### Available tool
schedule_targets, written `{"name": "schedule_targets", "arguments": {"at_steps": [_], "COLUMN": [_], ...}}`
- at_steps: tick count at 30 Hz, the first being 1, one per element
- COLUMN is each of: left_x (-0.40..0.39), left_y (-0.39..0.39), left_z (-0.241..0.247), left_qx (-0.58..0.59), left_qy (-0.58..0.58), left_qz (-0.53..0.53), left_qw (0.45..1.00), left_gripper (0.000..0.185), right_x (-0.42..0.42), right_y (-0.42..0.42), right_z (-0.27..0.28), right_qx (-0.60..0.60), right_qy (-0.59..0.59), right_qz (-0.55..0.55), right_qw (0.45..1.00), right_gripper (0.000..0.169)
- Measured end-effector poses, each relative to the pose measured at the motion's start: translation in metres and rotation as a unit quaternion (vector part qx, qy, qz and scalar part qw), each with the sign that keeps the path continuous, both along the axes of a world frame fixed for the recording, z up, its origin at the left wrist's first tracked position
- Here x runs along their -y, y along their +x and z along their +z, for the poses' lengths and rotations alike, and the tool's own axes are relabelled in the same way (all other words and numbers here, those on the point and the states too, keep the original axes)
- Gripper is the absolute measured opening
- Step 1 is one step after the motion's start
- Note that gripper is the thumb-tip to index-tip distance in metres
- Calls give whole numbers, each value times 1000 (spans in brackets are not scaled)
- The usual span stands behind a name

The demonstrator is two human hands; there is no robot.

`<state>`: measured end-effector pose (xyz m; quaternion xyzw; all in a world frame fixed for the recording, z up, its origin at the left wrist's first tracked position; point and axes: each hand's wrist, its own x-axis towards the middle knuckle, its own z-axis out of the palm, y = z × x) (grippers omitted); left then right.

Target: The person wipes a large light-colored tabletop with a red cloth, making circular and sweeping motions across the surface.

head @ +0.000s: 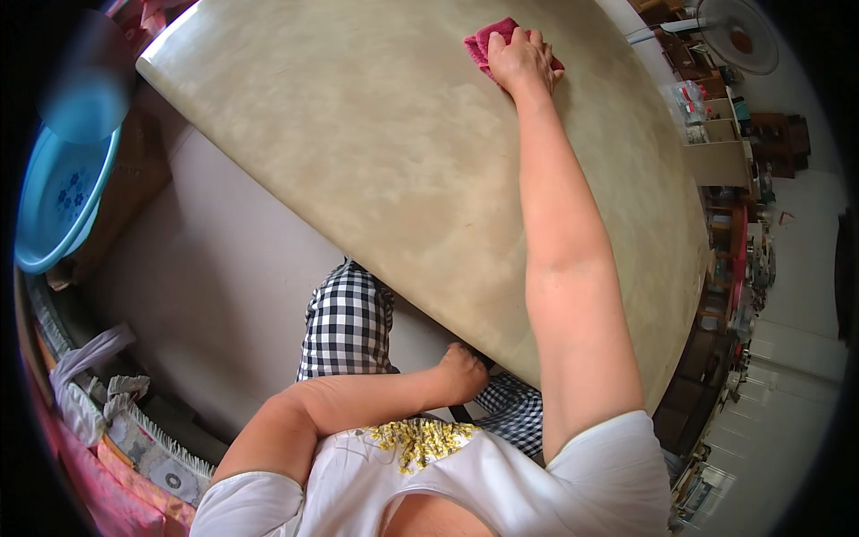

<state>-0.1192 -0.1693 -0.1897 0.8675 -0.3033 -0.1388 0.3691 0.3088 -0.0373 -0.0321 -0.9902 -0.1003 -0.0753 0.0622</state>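
Observation:
My right arm stretches far across a large tan tabletop (402, 154) with a mottled surface. At its end my right hand (527, 62) presses on a folded pink-red cloth (480, 48), which lies flat on the table and shows past the fingers on both sides. My left hand (465, 373) is curled at the near edge of the table, close to my body. The table edge partly hides its fingers, so whether it grips anything there is not visible.
A light blue plastic basin (64, 194) with a flower print rests on a brown cardboard box (127, 174) at the left. Fringed fabric (158, 450) lies at lower left. Along the right stand cluttered shelves (721, 235), plastic bottles (691, 101) and a fan (738, 37).

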Motion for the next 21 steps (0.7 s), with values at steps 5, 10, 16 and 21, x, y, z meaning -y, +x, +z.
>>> {"name": "schedule_targets", "arguments": {"at_steps": [5, 10, 16, 21], "left_x": [-8, -52, -42, -56], "left_y": [9, 34, 45, 58], "left_z": [11, 55, -54, 11], "left_qx": [102, -310, -311, -113], "left_qy": [-61, -427, -538, 281], "left_qz": [48, 52, 46, -122], "left_qw": [992, 848, 782, 945], "left_gripper": [25, 47, 42, 38], "right_x": [-44, -97, -72, 72], "right_y": [-50, -164, -200, -172], "right_z": [-5, -13, -5, -9], "right_qx": [-5, 59, 6, 48], "right_qy": [-7, 46, 86, 84], "right_qz": [21, 160, 254, 83], "right_qw": [1000, 984, 963, 992], "right_gripper": [68, 66, 64, 55]}}
